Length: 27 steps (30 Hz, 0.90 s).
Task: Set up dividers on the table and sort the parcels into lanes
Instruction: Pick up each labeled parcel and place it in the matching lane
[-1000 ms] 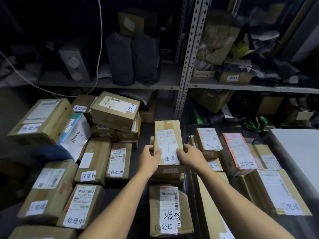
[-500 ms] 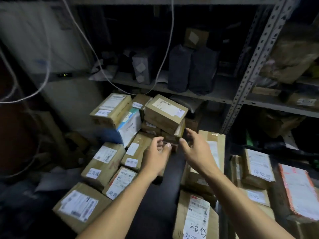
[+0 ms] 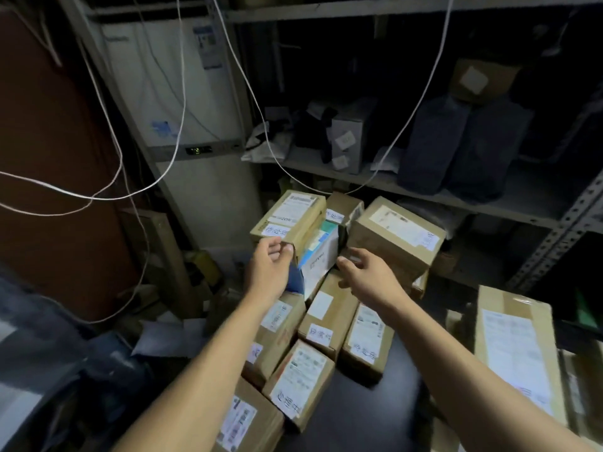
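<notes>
- Sorting partly done, by the look of it: cardboard parcels lie in rough rows on the dark surface [image 3: 385,406], a left group around the parcel with the white label [image 3: 298,383] and a long parcel [image 3: 515,350] at the right
- No dividers to be seen anywhere on the surface; that part of the task apparently not done, or out of view
- A jumbled heap at the far left corner left to sort: a top parcel [image 3: 290,218] leaning on a blue-and-white box [image 3: 318,256], with a big parcel [image 3: 396,236] beside it, under the metal shelf [image 3: 424,190]
- Left hand [image 3: 267,270] reaching at the near lower corner of the top parcel, fingers half curled, fingertips at or just off the cardboard; grip not closed on anything as far as can be told
- Right hand [image 3: 368,272] hovering just in front of the big parcel, fingers spread and relaxed, grip wide and holding nothing
- Against a second ago: then both hands were on a long labelled parcel in the middle rows; now both empty and moved to the left heap
- Against half a second ago: hands farther forward and wider apart, view swung more to the left, so white cables [image 3: 176,132] and a pale appliance [image 3: 182,93] fill the upper left
- Heap itself seemingly unmoved between the frames
</notes>
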Motion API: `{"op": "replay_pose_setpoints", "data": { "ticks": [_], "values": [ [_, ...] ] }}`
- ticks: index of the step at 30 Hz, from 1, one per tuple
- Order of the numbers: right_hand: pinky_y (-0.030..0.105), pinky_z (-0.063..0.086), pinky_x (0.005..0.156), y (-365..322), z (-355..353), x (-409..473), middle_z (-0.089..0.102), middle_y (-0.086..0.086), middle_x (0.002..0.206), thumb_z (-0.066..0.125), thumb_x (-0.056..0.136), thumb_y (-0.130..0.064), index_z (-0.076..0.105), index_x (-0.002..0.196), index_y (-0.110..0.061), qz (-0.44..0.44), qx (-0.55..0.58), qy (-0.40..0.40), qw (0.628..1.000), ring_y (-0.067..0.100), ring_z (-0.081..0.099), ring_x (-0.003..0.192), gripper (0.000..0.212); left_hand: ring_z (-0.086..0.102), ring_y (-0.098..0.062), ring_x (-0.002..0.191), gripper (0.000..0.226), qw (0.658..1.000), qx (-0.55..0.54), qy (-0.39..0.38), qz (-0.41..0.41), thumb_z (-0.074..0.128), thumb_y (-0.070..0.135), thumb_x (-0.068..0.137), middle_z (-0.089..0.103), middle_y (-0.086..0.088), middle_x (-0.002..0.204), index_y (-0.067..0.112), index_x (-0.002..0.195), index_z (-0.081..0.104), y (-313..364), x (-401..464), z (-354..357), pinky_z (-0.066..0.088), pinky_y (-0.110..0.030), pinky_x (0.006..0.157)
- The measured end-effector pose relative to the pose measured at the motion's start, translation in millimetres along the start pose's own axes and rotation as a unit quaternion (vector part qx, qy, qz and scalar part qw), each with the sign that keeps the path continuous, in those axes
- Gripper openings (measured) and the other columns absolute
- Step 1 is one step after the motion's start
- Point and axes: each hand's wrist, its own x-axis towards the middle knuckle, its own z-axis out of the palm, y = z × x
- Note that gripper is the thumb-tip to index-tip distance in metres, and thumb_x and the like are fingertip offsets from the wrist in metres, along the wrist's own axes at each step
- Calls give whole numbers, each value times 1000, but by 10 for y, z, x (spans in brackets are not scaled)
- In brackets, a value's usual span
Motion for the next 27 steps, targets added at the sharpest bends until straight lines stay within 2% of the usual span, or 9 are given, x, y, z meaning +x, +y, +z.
{"op": "replay_pose_setpoints", "data": {
  "ticks": [3,5,7,10,13,16,21,23,27],
  "values": [
    [20,50,57,-86,312,363,66,2,124,53,98,-42,41,148,-19,39,38,-6,998,6,69,78,57,57,-17,114,27,999,13,31,-2,61,25,94,62,-5,124,20,120,57,-148,532,-173,45,-37,103],
    [31,57,74,-150,497,600,65,1,124,54,97,-44,39,149,-17,60,49,-3,997,11,69,87,60,54,-18,120,36,999,34,39,-9,60,25,94,59,-5,131,18,129,55,-244,851,-249,42,-37,106],
    [45,53,96,-199,652,828,61,4,133,54,96,-47,35,151,-15,76,47,5,996,21,66,106,66,50,-15,122,46,999,30,24,-29,59,30,95,54,-4,138,17,138,49,-319,1131,-284,39,-31,104],
    [40,38,111,-263,830,1110,48,11,148,48,97,-52,29,153,-12,101,28,30,994,30,50,131,71,52,-10,113,51,997,-16,-19,-68,55,35,97,54,0,132,15,143,43,-403,1441,-249,40,-24,90],
    [40,37,112,-318,989,1277,47,15,149,41,100,-52,35,150,-8,131,37,21,991,32,47,133,67,61,-5,89,26,987,-70,-98,-105,49,29,101,66,6,112,18,123,59,-414,1532,-150,45,-20,72],
    [41,45,104,-379,1103,1268,57,11,139,44,100,-46,41,146,-12,99,43,38,993,28,56,122,57,68,-14,91,17,987,-81,-120,-77,48,24,101,73,-2,106,25,98,65,-423,1484,-82,53,-29,80],
    [37,55,91,-510,922,1029,67,-4,125,47,98,-37,47,140,-29,9,91,76,993,14,64,110,43,72,-9,83,15,989,-100,-110,-22,52,44,92,75,12,91,41,97,66,-194,1288,-174,56,-28,67],
    [31,56,87,-485,731,833,70,-11,118,49,96,-36,52,135,-35,2,111,85,990,6,67,102,39,72,-7,84,16,985,-116,-128,-10,55,46,88,75,14,92,41,97,67,-92,1079,-142,57,-30,68],
    [35,58,87,-255,302,291,73,-19,106,52,95,-37,59,121,-43,21,141,109,984,2,70,97,27,72,-8,87,21,978,-121,-173,4,56,50,84,75,13,95,40,98,68,58,510,118,57,-31,73]
  ]
}}
